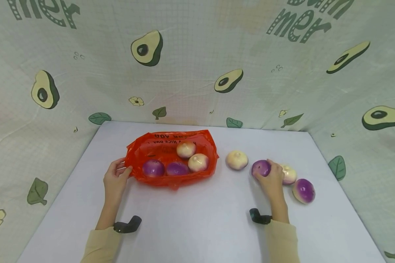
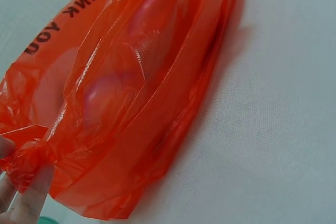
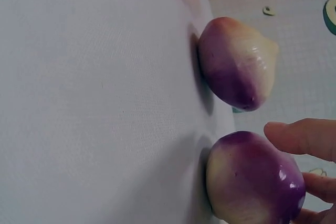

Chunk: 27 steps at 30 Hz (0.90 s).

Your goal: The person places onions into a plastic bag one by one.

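A red plastic bag (image 1: pixel 174 180) lies with its mouth open, several purple-and-white turnips inside. My left hand (image 1: pixel 116 175) pinches the bag's left edge; in the left wrist view its fingers (image 2: pixel 37 195) hold a bunched bit of plastic. On the right, my right hand (image 1: pixel 273 179) has thumb and fingers around a purple turnip (image 1: pixel 260 167). The right wrist view shows that turnip (image 3: pixel 252 182) close to the table, thumb (image 3: pixel 294 136) at its upper side and the other fingers behind it. A paler turnip (image 1: pixel 237 160) sits between this hand and the bag.
Just right of my right hand are a pale turnip (image 1: pixel 288 174), partly hidden by the hand, and a purple-topped turnip (image 1: pixel 304 191). Everything rests on a white table (image 1: pixel 197 226). A cloth printed with avocados (image 1: pixel 184 102) hangs behind the table's far edge.
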Each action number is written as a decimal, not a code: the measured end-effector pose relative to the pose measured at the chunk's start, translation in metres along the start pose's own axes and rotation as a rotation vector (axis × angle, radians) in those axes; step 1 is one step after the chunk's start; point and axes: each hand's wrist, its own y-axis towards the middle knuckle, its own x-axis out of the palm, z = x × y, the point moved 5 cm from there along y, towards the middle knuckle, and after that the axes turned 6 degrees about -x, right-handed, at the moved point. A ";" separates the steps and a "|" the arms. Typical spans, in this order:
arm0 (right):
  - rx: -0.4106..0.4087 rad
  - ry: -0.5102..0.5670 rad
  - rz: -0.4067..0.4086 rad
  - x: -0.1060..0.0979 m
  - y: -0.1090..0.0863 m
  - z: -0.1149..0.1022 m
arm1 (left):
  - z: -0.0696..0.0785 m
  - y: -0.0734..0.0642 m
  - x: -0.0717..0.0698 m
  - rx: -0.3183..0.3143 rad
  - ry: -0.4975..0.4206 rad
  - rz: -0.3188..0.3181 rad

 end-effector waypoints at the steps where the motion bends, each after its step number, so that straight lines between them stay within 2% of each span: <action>1: 0.004 -0.009 -0.014 0.000 0.000 0.000 | 0.004 -0.002 -0.001 -0.008 0.007 -0.007; 4: 0.017 -0.026 -0.050 0.001 0.000 0.001 | 0.014 -0.007 -0.001 -0.030 0.012 -0.003; 11: 0.019 -0.047 -0.051 0.001 0.002 0.003 | 0.016 -0.008 -0.002 -0.030 0.012 -0.005; 21: 0.020 -0.028 -0.007 -0.002 0.001 -0.001 | -0.002 0.001 0.001 -0.044 0.014 0.010; 27: -0.003 0.003 0.029 -0.005 -0.001 -0.011 | 0.014 -0.007 -0.001 -0.044 0.014 -0.011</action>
